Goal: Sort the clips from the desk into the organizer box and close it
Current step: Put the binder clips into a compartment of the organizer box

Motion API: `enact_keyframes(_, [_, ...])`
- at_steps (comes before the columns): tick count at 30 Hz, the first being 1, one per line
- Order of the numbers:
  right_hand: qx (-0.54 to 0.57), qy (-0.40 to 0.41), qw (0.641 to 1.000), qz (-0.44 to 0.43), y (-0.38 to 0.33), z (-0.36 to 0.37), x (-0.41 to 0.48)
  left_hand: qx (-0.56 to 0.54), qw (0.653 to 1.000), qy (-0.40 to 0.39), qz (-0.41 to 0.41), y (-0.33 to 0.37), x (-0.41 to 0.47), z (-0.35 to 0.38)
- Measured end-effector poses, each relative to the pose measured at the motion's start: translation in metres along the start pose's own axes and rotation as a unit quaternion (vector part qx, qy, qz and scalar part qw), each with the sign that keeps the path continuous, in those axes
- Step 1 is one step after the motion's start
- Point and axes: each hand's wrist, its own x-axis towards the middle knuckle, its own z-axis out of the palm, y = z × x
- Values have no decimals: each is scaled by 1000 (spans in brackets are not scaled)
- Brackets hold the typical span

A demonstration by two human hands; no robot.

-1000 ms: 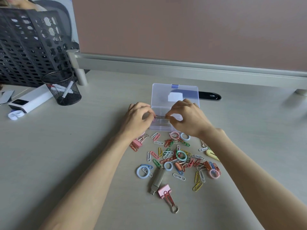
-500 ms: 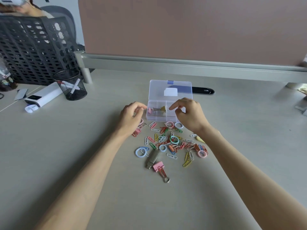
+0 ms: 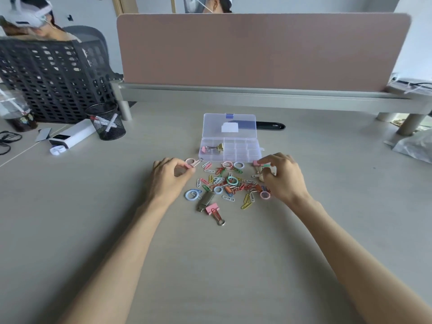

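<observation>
The organizer box (image 3: 230, 152) sits open in the middle of the frame, its lid (image 3: 229, 123) tipped back. By my reckoning I am only at the start: just two binder clips (image 3: 219, 147), one pink and one gold, lie in the compartments at its left end, and the other compartments look bare. Nearly everything is yet to be sorted. The pile of clips (image 3: 230, 181) is spread on the surface (image 3: 93, 218) just below the box, with a larger pink binder clip (image 3: 213, 209) and a metal stick (image 3: 205, 199) at its lower edge. My left hand (image 3: 168, 176), at the pile's left, pinches a small pink binder clip (image 3: 194, 163) between thumb and fingertips. My right hand (image 3: 285, 178), at the pile's right, has its fingers curled down onto some clips. I cannot tell whether it has hold of one. Closing the lid comes last, and is not yet due.
</observation>
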Motion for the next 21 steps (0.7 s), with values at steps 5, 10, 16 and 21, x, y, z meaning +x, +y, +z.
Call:
enact_keyframes(5, [-80, -72, 994, 7, 17, -5, -21, -55, 994, -61, 68, 33, -12, 17])
enact_keyframes(10, [-101, -76, 991, -52, 17, 2, -24, -41, 991, -79, 95, 47, -24, 29])
enact_keyframes(16, [-43, -53, 993, -93, 13, 0, -29, -73, 989, -100, 76, 41, -25, 30])
enact_keyframes(21, [-76, -55, 988, -125, 15, 2, -30, -74, 987, -115, 86, 42, -27, 29])
